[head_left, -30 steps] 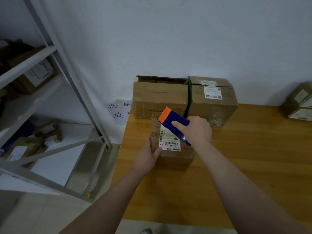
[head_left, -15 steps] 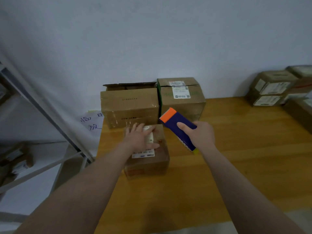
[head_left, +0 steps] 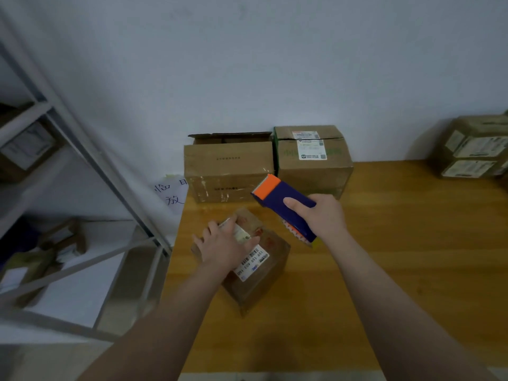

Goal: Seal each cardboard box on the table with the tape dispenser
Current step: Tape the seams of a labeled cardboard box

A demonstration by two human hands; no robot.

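A small cardboard box with a white barcode label lies turned at an angle near the left edge of the wooden table. My left hand rests flat on its top with the fingers spread. My right hand grips a blue tape dispenser with an orange head, held in the air just right of the small box. Against the wall stand a larger box with raised flaps and a labelled box.
Stacked labelled boxes sit at the table's far right by the wall. A grey metal shelf rack with more boxes stands left of the table. A handwritten paper sheet hangs at the table's back left corner.
The small box has rotated under my left hand, which moved from its side onto its top. My right hand carried the dispenser off the box to its right.
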